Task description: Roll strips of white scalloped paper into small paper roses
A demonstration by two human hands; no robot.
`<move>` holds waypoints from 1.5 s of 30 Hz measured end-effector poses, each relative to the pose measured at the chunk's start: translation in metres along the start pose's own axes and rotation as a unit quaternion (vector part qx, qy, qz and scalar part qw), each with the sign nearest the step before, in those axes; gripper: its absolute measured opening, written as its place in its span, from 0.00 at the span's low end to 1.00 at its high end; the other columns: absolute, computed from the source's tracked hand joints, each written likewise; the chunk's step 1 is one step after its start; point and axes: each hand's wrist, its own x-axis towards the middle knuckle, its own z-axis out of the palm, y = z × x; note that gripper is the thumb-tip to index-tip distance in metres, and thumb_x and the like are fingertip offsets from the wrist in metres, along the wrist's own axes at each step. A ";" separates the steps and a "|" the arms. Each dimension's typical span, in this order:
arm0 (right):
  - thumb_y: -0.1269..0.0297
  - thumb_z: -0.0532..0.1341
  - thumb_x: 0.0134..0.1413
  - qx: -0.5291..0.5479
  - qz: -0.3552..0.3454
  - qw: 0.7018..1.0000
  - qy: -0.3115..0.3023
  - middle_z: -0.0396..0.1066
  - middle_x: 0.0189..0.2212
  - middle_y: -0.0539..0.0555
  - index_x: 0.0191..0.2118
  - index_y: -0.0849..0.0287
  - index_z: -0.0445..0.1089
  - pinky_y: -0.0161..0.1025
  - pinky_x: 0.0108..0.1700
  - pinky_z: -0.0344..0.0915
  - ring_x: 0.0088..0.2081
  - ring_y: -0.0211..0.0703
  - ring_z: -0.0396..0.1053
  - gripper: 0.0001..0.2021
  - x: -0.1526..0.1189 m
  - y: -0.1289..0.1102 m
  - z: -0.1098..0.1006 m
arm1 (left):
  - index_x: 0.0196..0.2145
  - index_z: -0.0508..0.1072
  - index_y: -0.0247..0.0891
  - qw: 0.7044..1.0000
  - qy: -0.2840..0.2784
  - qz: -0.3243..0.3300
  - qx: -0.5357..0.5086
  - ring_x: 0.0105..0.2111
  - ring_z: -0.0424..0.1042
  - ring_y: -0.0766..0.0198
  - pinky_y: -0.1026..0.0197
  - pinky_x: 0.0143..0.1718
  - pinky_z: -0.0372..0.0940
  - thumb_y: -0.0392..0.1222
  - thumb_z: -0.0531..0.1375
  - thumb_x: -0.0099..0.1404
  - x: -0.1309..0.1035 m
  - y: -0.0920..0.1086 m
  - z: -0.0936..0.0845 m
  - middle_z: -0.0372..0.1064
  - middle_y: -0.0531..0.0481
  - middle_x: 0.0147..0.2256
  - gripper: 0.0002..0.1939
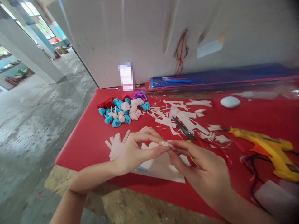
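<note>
Between the fingertips of both hands is a small rolled piece of white paper point(166, 144). My left hand point(142, 147) pinches its left side, and my right hand point(198, 165) pinches its right side. Under the hands lie white sheets point(161, 166) on the red table point(81, 133). Behind my left hand sits a cluster of blue, white, red and purple paper flowers point(125, 107). Scissors point(184, 128) with red handles lie open beyond my right hand, among white paper scraps point(187, 119).
A yellow glue gun point(263, 141) with a dark cable lies at the right. Behind it is a white egg-shaped object point(230, 102). Wrapped blue sheets point(217, 77) run along the back panel, where a blurred-out phone-like rectangle point(126, 77) stands. Concrete floor point(42, 124) shows at left.
</note>
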 end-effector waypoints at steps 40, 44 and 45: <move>0.58 0.62 0.52 0.367 0.251 0.888 -0.117 0.65 0.12 0.44 0.24 0.57 0.66 0.28 0.16 0.62 0.14 0.34 0.64 0.10 0.005 -0.018 -0.007 | 0.26 0.77 0.45 0.996 -0.007 0.082 -0.037 0.29 0.64 0.68 0.50 0.53 0.55 0.43 0.66 0.54 -0.001 -0.009 0.005 0.67 0.54 0.24 0.02; 0.68 0.65 0.45 0.349 0.206 0.911 -0.078 0.69 0.18 0.45 0.31 0.55 0.68 0.30 0.21 0.68 0.19 0.35 0.68 0.06 -0.001 -0.017 -0.004 | 0.26 0.75 0.43 0.995 0.007 0.095 -0.027 0.31 0.64 0.67 0.51 0.53 0.56 0.43 0.65 0.56 -0.004 -0.011 0.007 0.65 0.54 0.25 0.03; 0.70 0.65 0.43 0.336 0.192 0.919 -0.070 0.70 0.18 0.44 0.32 0.54 0.68 0.30 0.22 0.68 0.19 0.35 0.68 0.08 -0.002 -0.016 -0.003 | 0.27 0.75 0.43 0.995 0.010 0.098 -0.023 0.31 0.64 0.67 0.51 0.52 0.56 0.43 0.64 0.56 -0.005 -0.011 0.008 0.65 0.54 0.25 0.04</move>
